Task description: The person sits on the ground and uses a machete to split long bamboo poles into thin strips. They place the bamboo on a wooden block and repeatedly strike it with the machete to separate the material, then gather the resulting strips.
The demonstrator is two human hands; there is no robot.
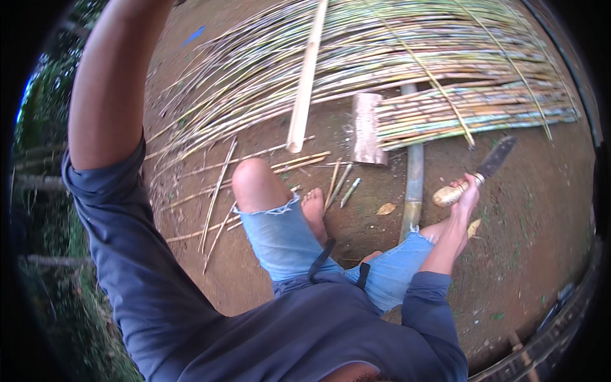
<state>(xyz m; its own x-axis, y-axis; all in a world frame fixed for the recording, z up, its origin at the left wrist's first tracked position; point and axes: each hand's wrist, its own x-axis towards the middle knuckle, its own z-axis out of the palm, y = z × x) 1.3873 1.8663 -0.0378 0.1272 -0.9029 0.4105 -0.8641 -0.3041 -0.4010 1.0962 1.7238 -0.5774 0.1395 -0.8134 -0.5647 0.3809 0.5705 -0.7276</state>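
My right hand (470, 191) is closed around the handle of a machete (498, 156), out over the ground to the right of my knee. The handle is pale and thick with a rounded end, and the dark, broad blade points away to the upper right. My left arm (111, 89) is raised at the left, and its hand lies beyond the top edge, so what it does is hidden. Ahead of me lies a wide layer of long, thin, jointed canes (356, 60). A shorter stack of canes (471, 114) rests its cut ends by a short log (368, 130).
A split bamboo length (307, 83) lies across the canes. A thick bamboo pole (415, 172) runs on the ground toward my leg. Loose thin sticks (216, 191) and short cut pieces (350, 192) are scattered near my bare foot (313, 207). Plants (51, 280) grow along the left.
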